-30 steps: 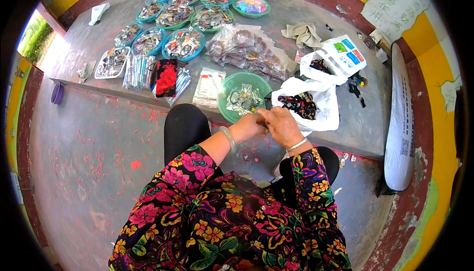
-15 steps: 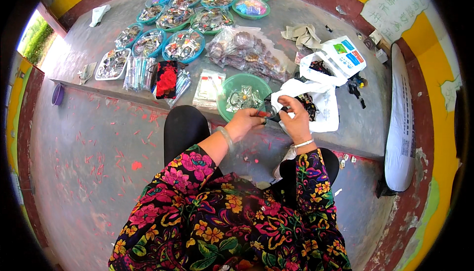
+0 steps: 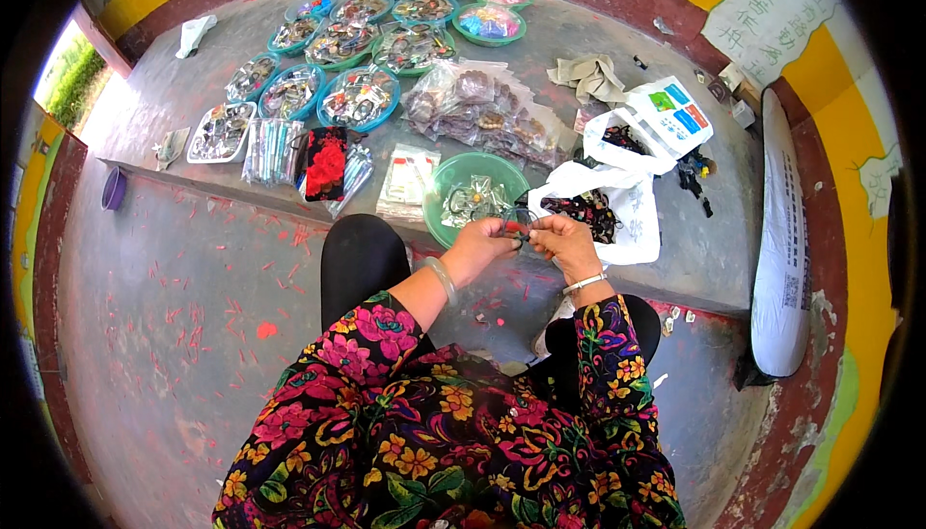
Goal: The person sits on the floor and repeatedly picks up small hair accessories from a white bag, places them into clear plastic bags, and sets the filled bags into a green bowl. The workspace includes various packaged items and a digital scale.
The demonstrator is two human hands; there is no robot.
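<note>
Just in front of the green plastic bowl [image 3: 436,177], my left hand [image 3: 476,247] and my right hand [image 3: 571,245] meet. Both are closed, with fingertips pinching a thin dark loop [image 3: 522,213] that has a small red part; it looks like a cord bracelet, but its exact kind is too small to make out. Small clear packets [image 3: 477,199] with shiny contents lie in the bowl. Right beside my right hand stands an open white plastic bag [image 3: 637,224] with dark, cord-like pieces [image 3: 590,209] inside. A stack of flat clear packets [image 3: 409,178] lies left of the bowl.
Bagged beaded bracelets [image 3: 487,109] are heaped behind the bowl. Farther left stand several basins of packets, one a blue basin [image 3: 359,122]. A black-and-red pouch [image 3: 326,164] lies near the raised step's edge. A second white bag [image 3: 666,119] sits at right.
My right hand has come down and closed, its fingers now pinching the loop beside my left hand. My left hand stays nearly where it was.
</note>
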